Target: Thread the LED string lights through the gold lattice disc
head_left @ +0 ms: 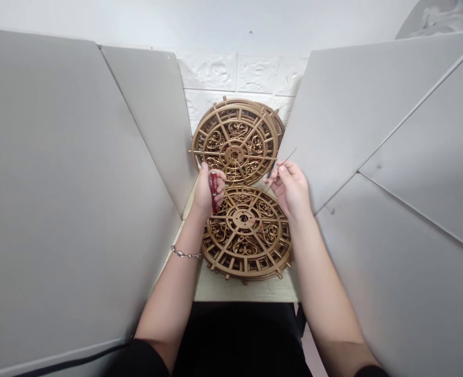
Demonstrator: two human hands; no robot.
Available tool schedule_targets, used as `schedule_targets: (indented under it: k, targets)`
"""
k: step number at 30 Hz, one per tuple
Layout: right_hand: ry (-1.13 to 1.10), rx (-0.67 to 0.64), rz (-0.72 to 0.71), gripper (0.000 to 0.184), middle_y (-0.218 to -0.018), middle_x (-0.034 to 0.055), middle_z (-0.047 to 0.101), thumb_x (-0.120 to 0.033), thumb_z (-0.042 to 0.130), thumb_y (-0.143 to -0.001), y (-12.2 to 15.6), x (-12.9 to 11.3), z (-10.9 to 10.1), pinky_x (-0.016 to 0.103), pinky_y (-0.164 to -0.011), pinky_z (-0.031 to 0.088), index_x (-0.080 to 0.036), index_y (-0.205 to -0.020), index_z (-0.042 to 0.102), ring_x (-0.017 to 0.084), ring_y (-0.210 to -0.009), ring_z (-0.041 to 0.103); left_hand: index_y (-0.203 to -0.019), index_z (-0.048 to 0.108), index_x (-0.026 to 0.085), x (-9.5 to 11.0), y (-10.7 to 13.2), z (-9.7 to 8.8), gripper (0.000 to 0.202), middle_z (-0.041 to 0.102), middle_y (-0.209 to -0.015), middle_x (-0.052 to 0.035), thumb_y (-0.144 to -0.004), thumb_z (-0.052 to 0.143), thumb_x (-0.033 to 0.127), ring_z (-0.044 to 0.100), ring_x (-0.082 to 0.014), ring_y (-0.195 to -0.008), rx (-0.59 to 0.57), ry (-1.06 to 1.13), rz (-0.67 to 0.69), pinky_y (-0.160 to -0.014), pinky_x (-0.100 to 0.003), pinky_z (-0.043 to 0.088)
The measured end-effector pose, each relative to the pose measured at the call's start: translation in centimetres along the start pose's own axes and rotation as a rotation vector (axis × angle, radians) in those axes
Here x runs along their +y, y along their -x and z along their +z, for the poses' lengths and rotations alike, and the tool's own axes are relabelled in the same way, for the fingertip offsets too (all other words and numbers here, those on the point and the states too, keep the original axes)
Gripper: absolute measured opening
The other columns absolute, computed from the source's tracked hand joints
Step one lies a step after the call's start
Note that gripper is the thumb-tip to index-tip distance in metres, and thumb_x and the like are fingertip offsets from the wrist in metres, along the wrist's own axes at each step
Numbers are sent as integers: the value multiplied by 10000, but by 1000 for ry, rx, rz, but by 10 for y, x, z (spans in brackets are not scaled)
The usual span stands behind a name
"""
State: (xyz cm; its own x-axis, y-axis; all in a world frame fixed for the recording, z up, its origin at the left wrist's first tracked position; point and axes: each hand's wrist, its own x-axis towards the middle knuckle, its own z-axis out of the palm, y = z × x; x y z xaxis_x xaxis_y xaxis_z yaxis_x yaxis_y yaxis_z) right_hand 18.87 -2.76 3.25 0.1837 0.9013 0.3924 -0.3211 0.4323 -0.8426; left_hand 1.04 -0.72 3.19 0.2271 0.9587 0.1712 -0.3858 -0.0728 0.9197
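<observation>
My left hand (210,191) is closed around a small red object (214,192) with silvery bits, whose kind I cannot make out. In my right hand (292,186), thumb and fingertips pinch a thin wire-like piece (289,157) that slants up to the right. Below and between the hands lies a stack of round gold openwork discs (245,267) with spokes and scrollwork. Another gold disc (235,112) leans tilted behind it, with more behind that one. Thin yellow wires (233,175) hang near its centre, close to my left fingers.
Grey panels stand close on both sides, a left panel (58,157) and a right panel (380,99). A white brick-patterned wall (257,70) closes off the back. The pale tabletop (247,293) shows along the front edge. A dark cable (74,358) runs at lower left.
</observation>
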Motion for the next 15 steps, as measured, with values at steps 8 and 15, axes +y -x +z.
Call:
schedule_targets:
  k: [8,15]
  targets:
    - [237,-58,-50,188,-560,-66,405,-400,580,-727,-2,-6,8,215,-509,418,-233,-813,573,41,-445,346,-620,453,160,1,9,2,373,296,-434,78,-790,458,491,259,-16,-309,-354,38,-216,-312,-137,184]
    - [564,-204,-110,120,-650,-27,483,-316,631,-692,7,-15,23,245,-575,361,-208,-740,650,74,-595,417,-536,391,163,3,9,6,579,263,-414,60,-786,223,657,259,-28,-330,-436,44,-229,-342,-153,204]
